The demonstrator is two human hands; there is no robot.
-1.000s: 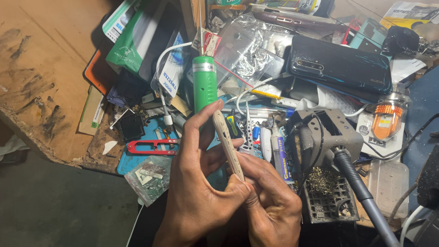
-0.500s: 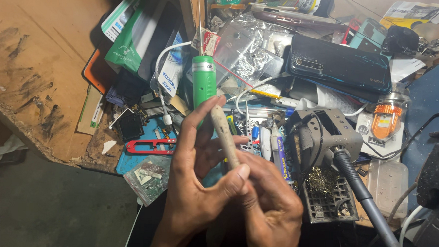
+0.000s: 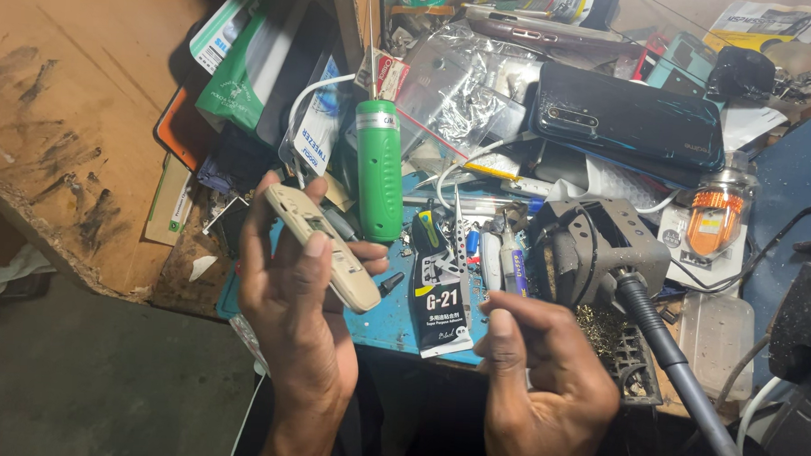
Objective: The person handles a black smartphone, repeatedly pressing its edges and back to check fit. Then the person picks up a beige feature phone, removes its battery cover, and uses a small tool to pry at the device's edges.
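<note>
1. Beige casing (image 3: 321, 245), long and narrow, is held in the left hand (image 3: 297, 310), tilted so that its upper end points up and to the left.
2. It is pinched between the left thumb, laid along its face, and the fingers curled behind it; the hand is closed round it.
3. The casing is held just left of the green tool (image 3: 378, 167), its upper end close to the tool's lower half, over the near edge of the table (image 3: 73, 122).
4. The right hand (image 3: 544, 385) is seen right of the casing and well apart from it, its fingers curled loosely inward, the thumb raised; whether anything small is pinched in it cannot be told.
5. A black packet (image 3: 441, 298) lies on a blue mat (image 3: 383, 318) between the two hands, below and right of the green tool.
6. A grey soldering stand (image 3: 596, 245) with a black cable is placed right of the green tool, just above the right hand.
7. A dark phone (image 3: 629, 119) lies up and right of the green tool, and an orange-topped jar (image 3: 716, 219) is seen further right.
8. Clear plastic bags (image 3: 448, 93) are heaped just right of the tool's top.
</note>
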